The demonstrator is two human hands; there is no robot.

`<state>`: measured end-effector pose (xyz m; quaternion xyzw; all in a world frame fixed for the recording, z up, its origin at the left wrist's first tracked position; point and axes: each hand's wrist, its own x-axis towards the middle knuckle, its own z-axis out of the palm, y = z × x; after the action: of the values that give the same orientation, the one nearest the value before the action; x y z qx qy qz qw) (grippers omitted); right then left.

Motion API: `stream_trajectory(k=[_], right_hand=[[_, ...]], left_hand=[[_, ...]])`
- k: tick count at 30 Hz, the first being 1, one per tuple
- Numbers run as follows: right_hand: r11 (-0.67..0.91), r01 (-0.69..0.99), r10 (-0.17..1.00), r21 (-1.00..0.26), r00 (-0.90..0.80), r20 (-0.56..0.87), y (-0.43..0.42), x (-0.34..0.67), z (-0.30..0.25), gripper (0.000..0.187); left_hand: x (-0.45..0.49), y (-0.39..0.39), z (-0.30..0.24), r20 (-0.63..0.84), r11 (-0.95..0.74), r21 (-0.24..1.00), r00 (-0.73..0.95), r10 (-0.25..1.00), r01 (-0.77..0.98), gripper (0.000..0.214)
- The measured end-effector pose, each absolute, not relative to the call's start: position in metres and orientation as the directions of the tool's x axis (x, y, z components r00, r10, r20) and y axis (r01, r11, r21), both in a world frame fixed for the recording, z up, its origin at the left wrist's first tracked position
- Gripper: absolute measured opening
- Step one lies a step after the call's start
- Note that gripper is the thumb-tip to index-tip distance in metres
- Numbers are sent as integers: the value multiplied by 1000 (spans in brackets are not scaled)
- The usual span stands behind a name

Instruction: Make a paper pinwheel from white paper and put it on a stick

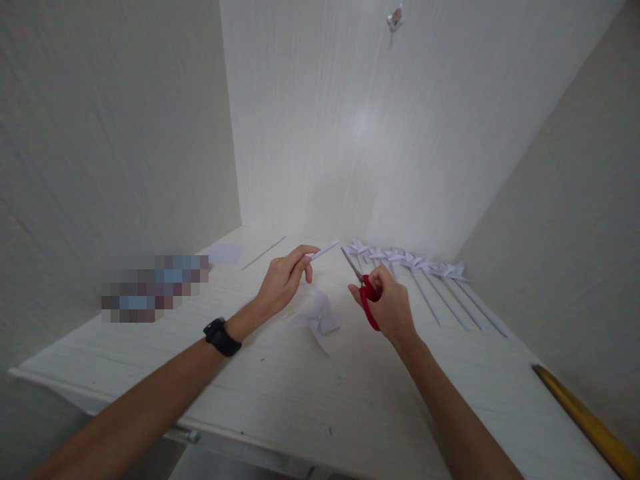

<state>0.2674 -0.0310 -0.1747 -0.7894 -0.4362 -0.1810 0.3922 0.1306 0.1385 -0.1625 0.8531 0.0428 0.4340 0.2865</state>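
Note:
My left hand (286,277), with a black band at its wrist, pinches a thin white paper stick (326,250) whose end points up to the right. In my right hand (393,303) is a pair of red-handled scissors (370,303), my fingers in the loops. Their metal blades point up and left, close to the stick's tip but apart from it; they look shut. Below and between my hands, a white paper pinwheel (320,321) with folded blades lies on the white tabletop (280,393).
Several finished paper pinwheels on sticks (425,263) lie in a row at the back right. Another thin stick (264,253) and a sheet of paper (226,254) lie at the back left, near a blurred-out object (160,287). A yellow bar (583,417) lies at the right edge. Walls enclose the table.

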Motion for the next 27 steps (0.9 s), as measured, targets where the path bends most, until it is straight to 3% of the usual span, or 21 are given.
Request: stream_trajectory(k=[6, 18, 27], right_hand=[[-316, 822, 594, -474, 560, 578, -28, 265, -177, 31], [-219, 826, 566, -520, 542, 621, -27, 262, -177, 32], [-211, 819, 579, -533, 544, 607, -27, 262, -177, 31]], left_hand=[[130, 135, -161, 713, -837, 509, 642, 282, -199, 38], [130, 138, -163, 742, -853, 442, 648, 175, -276, 48], [131, 137, -162, 747, -853, 443, 640, 181, -276, 49]])
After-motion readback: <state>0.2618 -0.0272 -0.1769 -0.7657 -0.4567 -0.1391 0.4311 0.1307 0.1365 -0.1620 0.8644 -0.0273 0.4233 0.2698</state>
